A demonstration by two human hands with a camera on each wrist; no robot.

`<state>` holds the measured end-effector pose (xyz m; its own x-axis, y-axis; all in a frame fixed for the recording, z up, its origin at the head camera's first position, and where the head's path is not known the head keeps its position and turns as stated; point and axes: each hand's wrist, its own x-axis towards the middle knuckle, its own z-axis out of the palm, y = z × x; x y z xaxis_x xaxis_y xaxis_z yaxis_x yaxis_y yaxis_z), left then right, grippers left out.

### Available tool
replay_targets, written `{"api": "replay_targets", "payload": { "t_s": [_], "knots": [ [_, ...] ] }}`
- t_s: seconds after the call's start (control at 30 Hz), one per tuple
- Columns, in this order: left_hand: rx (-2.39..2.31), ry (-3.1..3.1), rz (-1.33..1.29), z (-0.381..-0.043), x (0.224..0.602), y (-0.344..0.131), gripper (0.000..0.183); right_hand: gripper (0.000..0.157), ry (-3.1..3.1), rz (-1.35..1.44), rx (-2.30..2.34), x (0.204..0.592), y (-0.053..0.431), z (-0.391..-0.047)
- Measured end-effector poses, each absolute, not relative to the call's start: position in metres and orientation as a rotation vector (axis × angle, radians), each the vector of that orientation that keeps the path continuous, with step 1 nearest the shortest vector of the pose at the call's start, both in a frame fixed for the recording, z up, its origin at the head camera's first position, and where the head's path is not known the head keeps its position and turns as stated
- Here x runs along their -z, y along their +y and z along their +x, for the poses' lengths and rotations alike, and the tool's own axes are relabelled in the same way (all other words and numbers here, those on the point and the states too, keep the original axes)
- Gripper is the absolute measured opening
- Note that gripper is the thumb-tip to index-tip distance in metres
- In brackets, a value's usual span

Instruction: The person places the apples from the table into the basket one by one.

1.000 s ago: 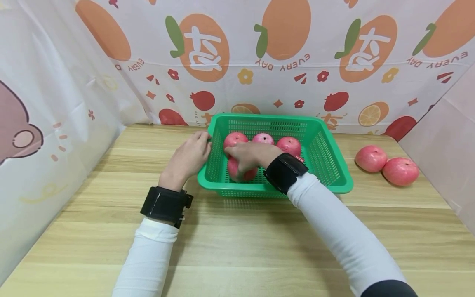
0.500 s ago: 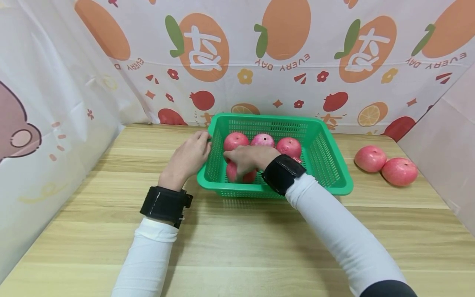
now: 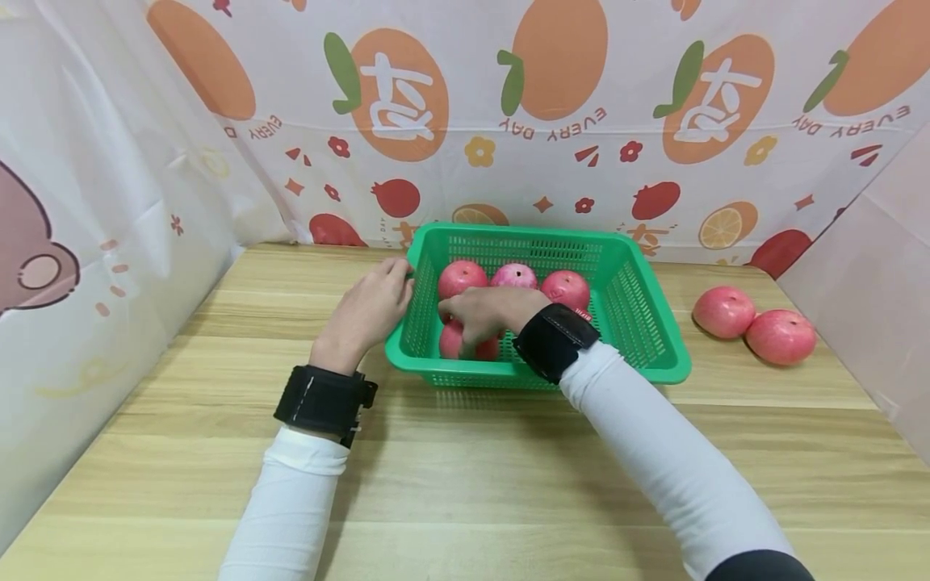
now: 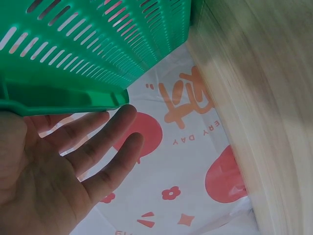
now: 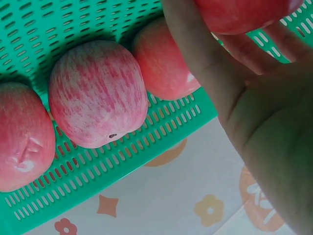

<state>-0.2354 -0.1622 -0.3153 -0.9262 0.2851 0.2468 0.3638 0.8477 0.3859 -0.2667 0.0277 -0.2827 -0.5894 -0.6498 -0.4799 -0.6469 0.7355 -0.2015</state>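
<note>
"What did you count?"

"Six red apples, one basket. My right hand grasped one apple inside the green plastic basket. Three apples sat in a row just beyond it, the middle one streaked paler. The last two apples lay side by side, well to its right."

"And your left?"

"My left hand was at the rim beside it, the visible fingers loosely extended. The thumb was hidden, so I couldn't tell whether it gripped."

"What was around you?"

"A light wood-grain table under both hands, and white fruit-printed sheeting beyond them."

"Any writing?"

"EVERY DAY, upside down, on the sheeting ahead of my hands. A small red label showed beside my right wrist's black strap, too tiny to read."
</note>
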Motion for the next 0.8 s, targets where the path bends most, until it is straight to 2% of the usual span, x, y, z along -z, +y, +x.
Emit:
{"api": "replay_targets", "payload": {
  "t_s": [0.2, 0.5, 0.8],
  "knots": [
    [0.646, -2.853, -0.505, -0.2358, 0.3148, -0.162, 0.03, 0.058, 2.39, -0.946, 0.035, 0.2813, 0.0285, -0.2653],
    [0.621, -2.842, -0.513, -0.2337, 0.3141, -0.1627, 0.027, 0.066, 2.423, -0.918, -0.052, 0.2822, 0.0253, -0.2629],
    [0.644, -2.854, -0.506, -0.2341, 0.3141, -0.1626, 0.027, 0.056, 2.441, -0.912, -0.109, 0.2845, 0.0253, -0.2617]
  ]
}}
